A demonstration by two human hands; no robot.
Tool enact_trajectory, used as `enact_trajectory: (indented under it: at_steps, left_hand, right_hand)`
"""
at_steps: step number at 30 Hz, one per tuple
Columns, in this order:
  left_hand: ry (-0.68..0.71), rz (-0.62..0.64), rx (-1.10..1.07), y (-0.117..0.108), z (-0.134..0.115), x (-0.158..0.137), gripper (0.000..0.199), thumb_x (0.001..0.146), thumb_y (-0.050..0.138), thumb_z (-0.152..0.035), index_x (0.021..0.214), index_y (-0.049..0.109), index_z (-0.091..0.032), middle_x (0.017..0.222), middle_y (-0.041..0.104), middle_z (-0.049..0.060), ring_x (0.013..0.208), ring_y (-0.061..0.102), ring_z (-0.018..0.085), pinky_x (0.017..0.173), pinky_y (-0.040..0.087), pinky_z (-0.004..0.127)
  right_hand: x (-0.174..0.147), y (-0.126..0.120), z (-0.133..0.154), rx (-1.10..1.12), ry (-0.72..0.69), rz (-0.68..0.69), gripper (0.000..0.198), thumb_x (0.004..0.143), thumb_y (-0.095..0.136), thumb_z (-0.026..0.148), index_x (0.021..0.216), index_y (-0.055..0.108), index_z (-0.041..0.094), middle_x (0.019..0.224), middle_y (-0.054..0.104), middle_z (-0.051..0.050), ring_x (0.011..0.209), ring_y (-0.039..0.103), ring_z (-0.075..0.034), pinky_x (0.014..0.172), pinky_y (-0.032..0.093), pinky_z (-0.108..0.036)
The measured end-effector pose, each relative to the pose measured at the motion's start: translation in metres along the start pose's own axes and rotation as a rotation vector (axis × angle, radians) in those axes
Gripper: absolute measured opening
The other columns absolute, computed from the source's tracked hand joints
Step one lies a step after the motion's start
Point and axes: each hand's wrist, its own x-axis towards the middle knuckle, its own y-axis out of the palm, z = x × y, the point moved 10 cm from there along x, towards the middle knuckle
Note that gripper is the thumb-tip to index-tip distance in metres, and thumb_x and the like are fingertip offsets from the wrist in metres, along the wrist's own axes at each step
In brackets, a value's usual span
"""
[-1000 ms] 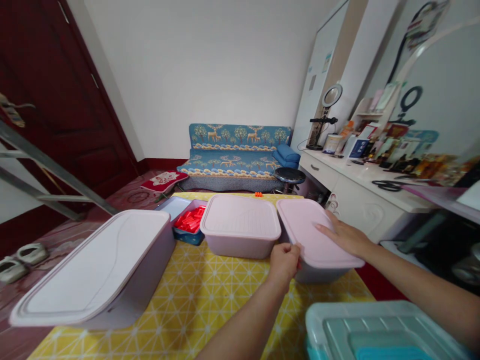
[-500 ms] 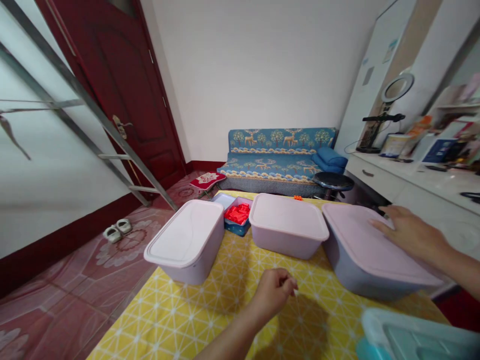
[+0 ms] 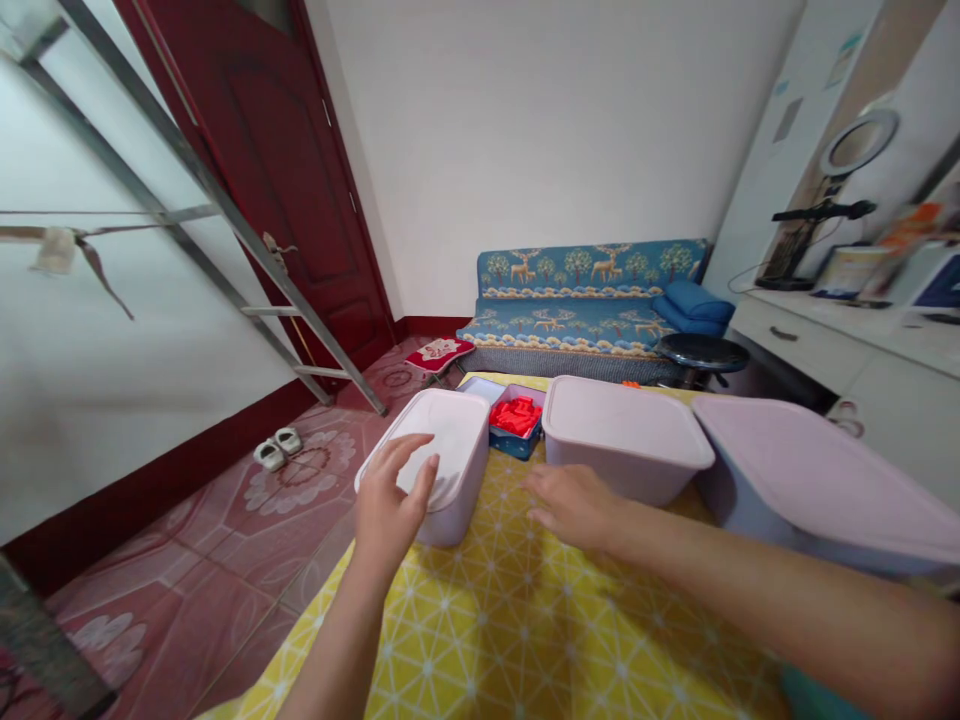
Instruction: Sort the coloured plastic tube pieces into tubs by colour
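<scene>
My left hand [image 3: 391, 495] is open, thumb and fingers apart, in front of and over the near part of the left lidded plastic box [image 3: 450, 420]. Whether it touches the lid I cannot tell. My right hand [image 3: 574, 502] reaches leftward over the yellow patterned tablecloth [image 3: 480, 610], just in front of the middle lidded box [image 3: 626, 425]. Its fingers are loosely bent, thumb a little apart, and nothing shows in them. A third pale pink lidded box [image 3: 825, 470] stands on the right. Between the left and middle boxes is a small blue box [image 3: 517, 445] holding red pieces [image 3: 516, 414].
A teal object [image 3: 814, 695] lies at the lower right, partly behind my right forearm. Beyond the table are a blue sofa [image 3: 570, 315], a black round stool [image 3: 703, 352] and a red folding stool [image 3: 441, 352]. A metal ladder [image 3: 300, 320] leans at the left.
My right hand has left the right box's lid and swung left to the table's middle. My left hand has moved left to the left box and opened. The view has turned left.
</scene>
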Motion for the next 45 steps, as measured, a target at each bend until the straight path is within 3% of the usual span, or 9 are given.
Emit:
enact_trajectory:
  at_steps: [5, 11, 18, 24, 27, 32, 36, 39, 45]
  left_hand:
    - [0.067, 0.304, 0.285, 0.045, 0.023, 0.029, 0.045, 0.087, 0.051, -0.049, 0.125, 0.060, -0.026, 0.144, 0.045, 0.010, 0.133, 0.041, 0.030, 0.109, 0.033, 0.048]
    - [0.002, 0.635, 0.433, 0.091, 0.040, 0.023, 0.065, 0.082, 0.041, -0.070, 0.140, 0.040, -0.040, 0.155, 0.027, 0.008, 0.140, 0.019, 0.046, 0.102, 0.020, 0.072]
    - [-0.006, 0.636, 0.450, 0.093, 0.042, 0.013, 0.065, 0.084, 0.035, -0.071, 0.142, 0.037, -0.040, 0.155, 0.028, 0.007, 0.140, 0.018, 0.046, 0.103, 0.014, 0.072]
    - [-0.023, 0.657, 0.455, 0.091, 0.047, 0.008, 0.079, 0.074, 0.052, -0.071, 0.144, 0.031, -0.040, 0.156, 0.024, 0.007, 0.141, 0.013, 0.047, 0.105, 0.012, 0.072]
    - [-0.020, 0.659, 0.471, 0.094, 0.049, 0.006, 0.078, 0.075, 0.052, -0.069, 0.145, 0.030, -0.040, 0.157, 0.023, 0.007, 0.141, 0.013, 0.048, 0.104, 0.013, 0.072]
    - [-0.015, 0.665, 0.489, 0.087, 0.051, 0.004, 0.074, 0.078, 0.049, -0.068, 0.144, 0.033, -0.039, 0.155, 0.026, 0.008, 0.140, 0.015, 0.047, 0.102, 0.013, 0.074]
    - [0.012, 0.772, 0.459, 0.072, 0.049, -0.014, 0.066, 0.080, 0.045, -0.068, 0.139, 0.042, -0.039, 0.153, 0.030, 0.006, 0.141, 0.017, 0.043, 0.106, 0.011, 0.071]
    - [0.023, 0.774, 0.434, 0.055, 0.043, -0.029, 0.070, 0.078, 0.047, -0.070, 0.141, 0.038, -0.040, 0.155, 0.026, 0.005, 0.142, 0.015, 0.041, 0.107, 0.011, 0.070]
    - [-0.030, 0.703, 0.422, 0.038, 0.034, -0.040, 0.067, 0.079, 0.045, -0.071, 0.138, 0.043, -0.040, 0.153, 0.030, 0.005, 0.141, 0.020, 0.041, 0.106, 0.014, 0.071]
  right_hand:
    - [0.047, 0.018, -0.021, -0.005, 0.174, -0.071, 0.028, 0.084, 0.051, 0.024, 0.108, 0.064, 0.018, 0.111, 0.065, -0.012, 0.097, 0.064, -0.025, 0.080, 0.048, -0.033]
    - [0.112, -0.010, -0.047, -0.006, 0.233, -0.167, 0.027, 0.088, 0.047, 0.022, 0.109, 0.064, 0.017, 0.115, 0.064, -0.011, 0.109, 0.059, -0.023, 0.088, 0.044, -0.030]
    - [0.205, -0.023, -0.095, -0.029, 0.338, -0.112, 0.031, 0.091, 0.053, 0.036, 0.112, 0.061, 0.015, 0.117, 0.062, -0.011, 0.106, 0.059, -0.022, 0.090, 0.047, -0.041]
    - [0.259, 0.009, -0.093, 0.038, 0.150, 0.046, 0.023, 0.084, 0.064, 0.035, 0.098, 0.068, 0.017, 0.105, 0.068, -0.006, 0.100, 0.062, -0.020, 0.088, 0.047, -0.035]
    - [0.266, 0.012, -0.093, 0.062, 0.150, 0.021, 0.027, 0.085, 0.058, 0.038, 0.098, 0.071, 0.017, 0.108, 0.069, -0.010, 0.107, 0.060, -0.025, 0.087, 0.043, -0.030]
    - [0.257, 0.020, -0.071, 0.120, 0.150, 0.002, 0.059, 0.096, 0.025, 0.050, 0.104, 0.069, 0.013, 0.108, 0.069, -0.013, 0.104, 0.062, -0.023, 0.082, 0.044, -0.026]
    - [0.238, 0.021, -0.048, 0.131, 0.127, -0.016, 0.049, 0.086, 0.049, 0.053, 0.112, 0.065, 0.015, 0.115, 0.067, -0.013, 0.105, 0.061, -0.027, 0.081, 0.045, -0.029]
    - [0.225, 0.014, -0.041, 0.133, 0.118, -0.046, 0.043, 0.080, 0.061, 0.043, 0.116, 0.062, 0.018, 0.120, 0.065, -0.012, 0.109, 0.060, -0.028, 0.085, 0.044, -0.031]
    - [0.210, 0.018, -0.030, 0.186, 0.079, -0.002, 0.039, 0.094, 0.040, 0.042, 0.107, 0.066, 0.016, 0.117, 0.066, -0.013, 0.108, 0.061, -0.025, 0.087, 0.043, -0.030]
